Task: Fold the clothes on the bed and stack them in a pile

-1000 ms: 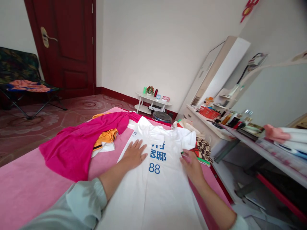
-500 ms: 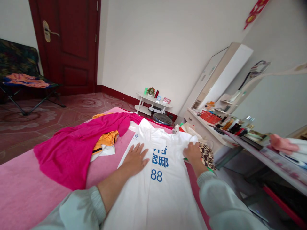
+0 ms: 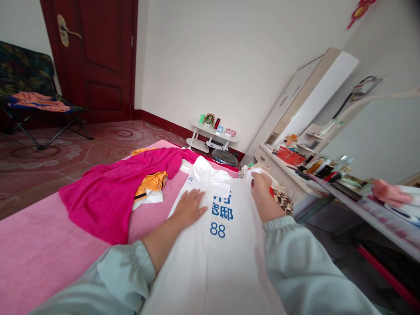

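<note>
A white shirt (image 3: 226, 258) with blue characters and the number 88 lies on the pink bed cover (image 3: 36, 258), its left part folded inward. My left hand (image 3: 189, 207) rests flat on the folded part, fingers spread. My right hand (image 3: 261, 189) has its fingers closed on the shirt's right shoulder edge and lifts that side a little. Left of the shirt are a magenta garment (image 3: 105, 192) and an orange and white garment (image 3: 152, 186).
Patterned cloth (image 3: 282, 201) lies beyond my right hand. At the right stands a dressing table with a red basket (image 3: 290, 155) and bottles. A low white stand (image 3: 213, 131) is by the wall, a folding chair (image 3: 39, 98) at the left.
My right hand has raised the shirt's right edge and moved it slightly inward. My left hand stays flat on the shirt. The view has shifted slightly.
</note>
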`<action>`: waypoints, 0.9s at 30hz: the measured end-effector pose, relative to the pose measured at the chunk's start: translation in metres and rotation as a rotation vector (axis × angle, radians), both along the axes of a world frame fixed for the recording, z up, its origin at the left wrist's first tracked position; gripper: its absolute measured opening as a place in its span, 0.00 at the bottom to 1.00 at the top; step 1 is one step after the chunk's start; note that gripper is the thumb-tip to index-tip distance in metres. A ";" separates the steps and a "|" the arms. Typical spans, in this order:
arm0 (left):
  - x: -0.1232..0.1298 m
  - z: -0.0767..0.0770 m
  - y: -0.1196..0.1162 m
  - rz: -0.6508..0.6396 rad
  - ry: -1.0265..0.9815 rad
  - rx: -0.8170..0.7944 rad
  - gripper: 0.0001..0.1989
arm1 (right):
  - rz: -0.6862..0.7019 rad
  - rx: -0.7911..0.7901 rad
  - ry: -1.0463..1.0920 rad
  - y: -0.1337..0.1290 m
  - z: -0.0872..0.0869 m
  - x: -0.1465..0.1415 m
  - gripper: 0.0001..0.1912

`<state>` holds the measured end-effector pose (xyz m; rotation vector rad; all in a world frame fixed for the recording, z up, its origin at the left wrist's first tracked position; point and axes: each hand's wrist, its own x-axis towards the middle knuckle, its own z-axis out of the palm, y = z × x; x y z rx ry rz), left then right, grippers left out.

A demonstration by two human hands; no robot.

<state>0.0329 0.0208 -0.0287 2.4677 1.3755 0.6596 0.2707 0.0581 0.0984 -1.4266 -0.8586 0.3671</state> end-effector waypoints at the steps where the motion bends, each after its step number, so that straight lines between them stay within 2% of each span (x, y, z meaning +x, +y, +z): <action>1: -0.002 0.001 0.001 0.002 -0.030 -0.009 0.31 | 0.067 -0.033 0.012 0.003 0.006 -0.018 0.12; 3: -0.005 0.002 0.002 0.000 -0.099 -0.015 0.31 | 0.269 -0.102 0.016 0.000 0.018 -0.048 0.13; 4: -0.007 0.003 0.003 -0.005 -0.133 -0.014 0.32 | 0.488 -0.152 -0.004 -0.008 0.022 -0.058 0.14; 6: -0.010 0.005 0.003 -0.017 -0.189 -0.010 0.32 | 0.757 -0.208 -0.108 -0.033 0.024 -0.067 0.18; 7: -0.011 0.005 0.003 -0.027 -0.206 -0.007 0.32 | 0.824 -0.241 -0.189 -0.050 0.022 -0.066 0.18; 9: -0.012 0.007 0.003 -0.045 -0.211 0.000 0.31 | 0.795 -0.327 -0.374 -0.089 0.012 -0.052 0.18; 12: -0.011 0.008 0.002 -0.069 -0.185 0.021 0.29 | 0.661 -0.505 -0.576 -0.159 -0.012 -0.020 0.15; 16: -0.007 0.008 0.001 -0.082 -0.164 0.026 0.27 | 0.600 -0.708 -0.686 -0.249 -0.038 0.012 0.16; 18: -0.003 0.010 0.002 -0.030 -0.172 -0.026 0.26 | 0.566 -0.776 -0.692 -0.285 -0.046 0.018 0.15; 22: 0.011 0.022 0.011 0.128 -0.205 -0.148 0.28 | 0.541 -0.853 -0.703 -0.325 -0.060 0.019 0.06; 27: 0.039 0.038 0.040 0.231 -0.277 -0.288 0.31 | 0.511 -0.811 -0.663 -0.337 -0.066 0.014 0.10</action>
